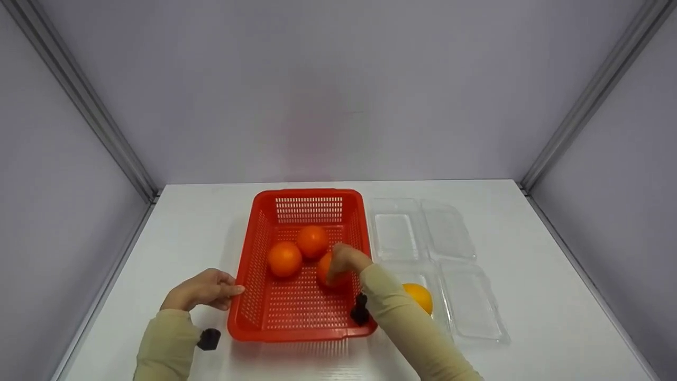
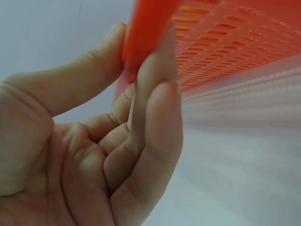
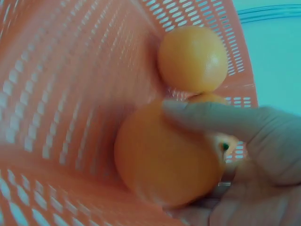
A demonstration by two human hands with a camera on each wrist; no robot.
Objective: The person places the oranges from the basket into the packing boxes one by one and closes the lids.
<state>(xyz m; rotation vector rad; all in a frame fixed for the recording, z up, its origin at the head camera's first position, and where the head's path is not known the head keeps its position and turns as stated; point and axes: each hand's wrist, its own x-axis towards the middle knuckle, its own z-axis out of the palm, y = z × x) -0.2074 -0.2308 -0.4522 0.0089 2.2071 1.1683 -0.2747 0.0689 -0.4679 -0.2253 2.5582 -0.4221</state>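
Observation:
My left hand (image 1: 206, 290) pinches the left rim of a red plastic basket (image 1: 296, 334) between thumb and fingers; the left wrist view shows the rim (image 2: 148, 33) in that grip. Inside the basket, my right hand (image 1: 346, 260) holds an orange (image 3: 164, 155), thumb across its top and fingers curled beneath it. Two more oranges lie in the basket close by, one orange (image 1: 284, 259) at left and another orange (image 1: 312, 242) farther back. The right forearm passes over the basket's right rim.
Right of the basket lie two clear plastic clamshell boxes with lids spread open, a far box (image 1: 394, 235) and a near box (image 1: 444, 312). An orange (image 1: 419, 297) sits in the near box, partly behind the right sleeve. Grey walls enclose the white table (image 1: 550, 296).

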